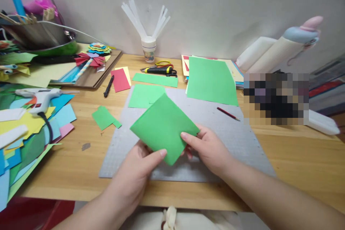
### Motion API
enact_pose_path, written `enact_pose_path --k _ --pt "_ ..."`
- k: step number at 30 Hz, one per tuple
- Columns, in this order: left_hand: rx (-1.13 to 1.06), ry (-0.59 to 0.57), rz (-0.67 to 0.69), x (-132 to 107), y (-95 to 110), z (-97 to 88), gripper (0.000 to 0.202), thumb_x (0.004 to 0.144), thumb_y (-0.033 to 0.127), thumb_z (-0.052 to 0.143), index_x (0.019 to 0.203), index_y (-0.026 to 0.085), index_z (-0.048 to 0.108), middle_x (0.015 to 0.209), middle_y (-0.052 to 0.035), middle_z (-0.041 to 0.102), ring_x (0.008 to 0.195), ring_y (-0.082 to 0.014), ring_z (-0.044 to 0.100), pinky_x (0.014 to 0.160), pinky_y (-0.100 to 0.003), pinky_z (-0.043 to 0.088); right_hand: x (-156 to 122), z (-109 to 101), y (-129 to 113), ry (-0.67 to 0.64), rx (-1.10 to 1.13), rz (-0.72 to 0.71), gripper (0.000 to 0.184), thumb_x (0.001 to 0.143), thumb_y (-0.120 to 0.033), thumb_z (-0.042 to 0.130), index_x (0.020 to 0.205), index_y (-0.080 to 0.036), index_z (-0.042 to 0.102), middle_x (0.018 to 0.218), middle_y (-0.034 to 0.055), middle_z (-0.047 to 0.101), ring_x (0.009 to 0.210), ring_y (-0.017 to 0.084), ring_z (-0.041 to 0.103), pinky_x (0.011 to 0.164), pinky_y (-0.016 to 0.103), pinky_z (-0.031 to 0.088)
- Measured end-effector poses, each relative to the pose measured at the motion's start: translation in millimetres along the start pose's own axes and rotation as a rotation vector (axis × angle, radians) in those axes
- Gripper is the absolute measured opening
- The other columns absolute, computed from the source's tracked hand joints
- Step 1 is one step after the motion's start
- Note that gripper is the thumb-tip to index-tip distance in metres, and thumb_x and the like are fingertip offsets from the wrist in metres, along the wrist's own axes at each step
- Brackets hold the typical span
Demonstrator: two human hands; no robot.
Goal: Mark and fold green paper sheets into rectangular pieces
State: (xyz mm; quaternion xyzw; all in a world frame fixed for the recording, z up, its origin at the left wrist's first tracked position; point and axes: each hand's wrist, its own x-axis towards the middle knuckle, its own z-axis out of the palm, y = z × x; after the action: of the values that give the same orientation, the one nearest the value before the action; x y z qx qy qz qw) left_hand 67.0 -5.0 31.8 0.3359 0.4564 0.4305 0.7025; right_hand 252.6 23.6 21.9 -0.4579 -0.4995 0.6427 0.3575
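I hold a folded square of green paper [164,125] just above the grey cutting mat [237,140], tilted like a diamond. My left hand [137,172] pinches its lower left edge, thumb on top. My right hand [207,149] grips its right corner, thumb lying over the paper. Both hands are closed on the sheet.
Other green sheets [211,81] and strips [155,79] lie behind on the mat and wooden table [296,151]. A red pencil [228,114], a black pen [108,86], scissors [161,69], a cup of white sticks [148,48], a glue gun [40,97] and piles of coloured paper [24,133] surround it.
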Motion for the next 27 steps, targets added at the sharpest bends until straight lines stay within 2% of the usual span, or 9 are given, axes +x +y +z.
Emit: enact_pose_path --k 3,5,8,10,13,17,19,24,27 --pt "0.234 0.244 0.264 8 3 -19.2 0.055 0.074 0.034 0.075 0.121 0.025 0.048 0.114 -0.0074 0.065 0.104 -0.0232 0.064 0.089 -0.04 0.053 4 -13 -2 -0.052 -0.038 0.077 0.035 0.083 -0.051 0.064 0.088 -0.018 0.055 0.058 -0.002 0.061 0.048 0.011 0.056 0.043 0.021 0.038" --pt "0.453 0.337 0.39 13 7 -34.2 0.052 0.076 0.035 0.073 0.119 0.027 0.045 0.111 -0.0051 0.063 0.103 -0.0208 0.063 0.091 -0.039 0.051 7 -20 -3 -0.088 -0.113 0.126 0.034 0.083 -0.05 0.063 0.091 -0.017 0.055 0.054 -0.004 0.059 0.044 0.01 0.054 0.04 0.02 0.034" --pt "0.776 0.255 0.373 18 10 -50.2 0.032 0.083 0.042 0.065 0.106 0.024 0.053 0.101 -0.0041 0.063 0.096 -0.0209 0.062 0.088 -0.04 0.051 10 -24 -2 -0.154 -0.208 0.183 0.028 0.084 -0.045 0.06 0.089 -0.018 0.056 0.048 -0.0066 0.054 0.038 0.008 0.049 0.038 0.019 0.029" --pt "0.976 0.239 0.392 17 9 -53.7 0.029 0.086 0.042 0.062 0.107 0.023 0.055 0.101 -0.0051 0.064 0.095 -0.0222 0.063 0.085 -0.041 0.051 12 -24 -1 -0.178 -0.236 0.204 0.022 0.085 -0.04 0.059 0.085 -0.018 0.055 0.049 -0.0074 0.053 0.038 0.007 0.048 0.037 0.018 0.03" --pt "1.314 0.21 0.644 13 7 -50.6 0.033 0.088 0.033 0.059 0.12 0.026 0.054 0.121 -0.0076 0.063 0.113 -0.026 0.057 0.096 -0.046 0.043 15 -23 -3 -0.176 -0.298 0.24 0.014 0.086 -0.033 0.057 0.082 -0.02 0.054 0.047 -0.0088 0.05 0.037 0.006 0.047 0.037 0.017 0.031" --pt "1.615 -0.211 0.867 8 2 -43.8 0.029 0.094 0.028 0.055 0.122 0.033 0.057 0.136 -0.0013 0.061 0.125 -0.0239 0.052 0.106 -0.045 0.026 21 -21 -4 -0.171 -0.354 0.299 0.009 0.088 -0.029 0.054 0.084 -0.02 0.054 0.042 -0.0099 0.047 0.032 0.007 0.044 0.031 0.017 0.025" --pt "1.669 -0.309 0.898 8 -1 -42.7 0.029 0.096 0.025 0.053 0.124 0.032 0.058 0.134 0.0 0.063 0.124 -0.0212 0.054 0.109 -0.043 0.02 25 -21 -1 -0.154 -0.325 0.283 0.01 0.088 -0.029 0.054 0.09 -0.02 0.055 0.048 -0.0086 0.052 0.032 0.007 0.046 0.03 0.017 0.024" --pt "1.713 -0.276 0.919 10 -7 -42.8 0.031 0.096 0.02 0.052 0.123 0.03 0.059 0.13 -0.0002 0.066 0.121 -0.0197 0.057 0.109 -0.042 0.018 32 -23 11 0.042 -0.291 0.07 0.031 0.087 -0.027 0.055 0.117 -0.021 0.05 0.073 -0.0065 0.057 0.038 0.006 0.052 0.037 0.02 0.038" --pt "1.658 -0.22 0.956 8 -11 -41.5 0.026 0.097 0.026 0.052 0.12 0.031 0.062 0.125 0.0008 0.069 0.116 -0.0185 0.059 0.109 -0.039 0.02 35 -28 16 0.147 -0.454 -0.126 0.031 0.085 -0.022 0.056 0.117 -0.022 0.056 0.096 0.0008 0.063 0.047 0.006 0.055 0.048 0.024 0.046"
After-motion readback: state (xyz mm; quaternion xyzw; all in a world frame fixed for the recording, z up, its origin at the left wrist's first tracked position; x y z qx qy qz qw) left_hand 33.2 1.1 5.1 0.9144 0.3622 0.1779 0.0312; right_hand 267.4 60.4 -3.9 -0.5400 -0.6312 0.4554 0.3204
